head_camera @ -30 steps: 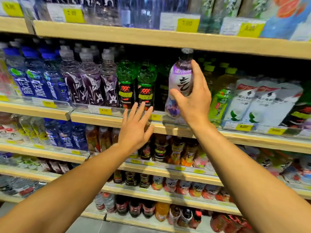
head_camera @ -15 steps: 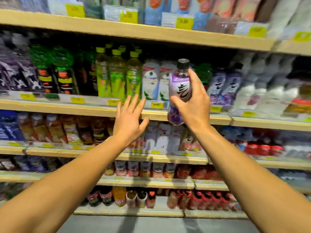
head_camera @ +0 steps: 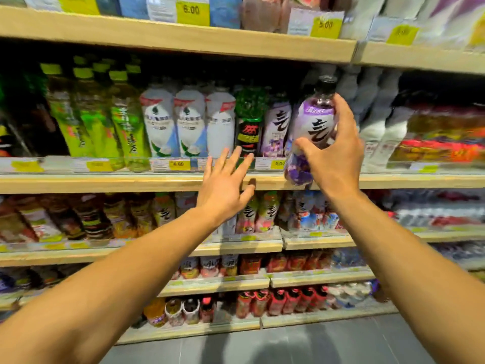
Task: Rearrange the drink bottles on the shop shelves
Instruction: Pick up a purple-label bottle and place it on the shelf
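Your right hand (head_camera: 334, 156) has the purple bottle (head_camera: 313, 124) wrapped at mid-body, thumb across the front low on the label, fingers curled round the far side; it hangs in the air in front of the second shelf (head_camera: 105, 183), tilted a little, its base level with the shelf lip. Your left hand (head_camera: 225, 187) is spread flat, fingers straight and holding nothing, reaching toward the green-capped dark bottle (head_camera: 249, 119) that stands just left of 1 matching purple bottle (head_camera: 277, 127) on the shelf; whether the fingertips touch the price rail (head_camera: 178, 164) I cannot tell.

Handling, as I read it: the bottle looks full, so expect real weight for 1 hand; thin plastic that gives under a hard squeeze; smooth label film, likely slick. Your hold at the waist, where the body narrows, seems the right place; the black cap (head_camera: 325, 81) is too small to carry by. The row is packed tight; the gap looks narrow, so lead base first and keep it upright, or neighbours may tip.
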The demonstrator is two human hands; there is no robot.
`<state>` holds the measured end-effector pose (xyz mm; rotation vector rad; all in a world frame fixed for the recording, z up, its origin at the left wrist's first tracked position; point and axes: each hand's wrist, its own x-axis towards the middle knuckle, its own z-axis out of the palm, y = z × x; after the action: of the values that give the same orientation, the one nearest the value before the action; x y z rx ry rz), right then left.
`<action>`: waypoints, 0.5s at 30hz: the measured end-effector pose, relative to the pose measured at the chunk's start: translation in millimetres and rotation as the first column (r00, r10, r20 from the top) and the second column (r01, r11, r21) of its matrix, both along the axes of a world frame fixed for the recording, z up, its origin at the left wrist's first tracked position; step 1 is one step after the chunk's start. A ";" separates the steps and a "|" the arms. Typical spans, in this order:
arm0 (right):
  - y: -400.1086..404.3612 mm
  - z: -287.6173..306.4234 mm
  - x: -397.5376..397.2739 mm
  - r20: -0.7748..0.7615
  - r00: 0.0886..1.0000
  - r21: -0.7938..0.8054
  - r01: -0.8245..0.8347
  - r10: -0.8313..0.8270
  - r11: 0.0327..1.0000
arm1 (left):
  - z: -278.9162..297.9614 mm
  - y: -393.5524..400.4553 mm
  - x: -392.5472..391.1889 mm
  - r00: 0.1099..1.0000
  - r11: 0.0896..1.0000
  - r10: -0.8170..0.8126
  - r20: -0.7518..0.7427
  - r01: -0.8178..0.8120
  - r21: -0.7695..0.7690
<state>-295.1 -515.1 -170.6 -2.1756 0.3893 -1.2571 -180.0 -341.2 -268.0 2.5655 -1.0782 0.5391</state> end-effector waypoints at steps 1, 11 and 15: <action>-6.0 0.6 1.3 0.011 1.000 0.005 0.009 -0.009 1.000 | -2.9 -8.0 2.5 1.000 1.000 -0.012 0.004 0.012 0.005; -38.8 5.2 29.1 0.123 0.990 0.019 0.072 -0.074 0.997 | -23.2 -64.1 15.3 0.992 0.991 -0.057 0.115 0.042 0.129; -44.1 4.6 40.4 0.134 0.990 0.025 0.050 -0.053 0.998 | -30.0 -69.7 17.8 0.989 0.983 -0.042 0.144 0.015 0.183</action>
<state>-254.7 -559.2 -166.0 -2.0602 0.4038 -1.4128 -162.2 -411.0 -298.0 2.6963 -1.2658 0.6604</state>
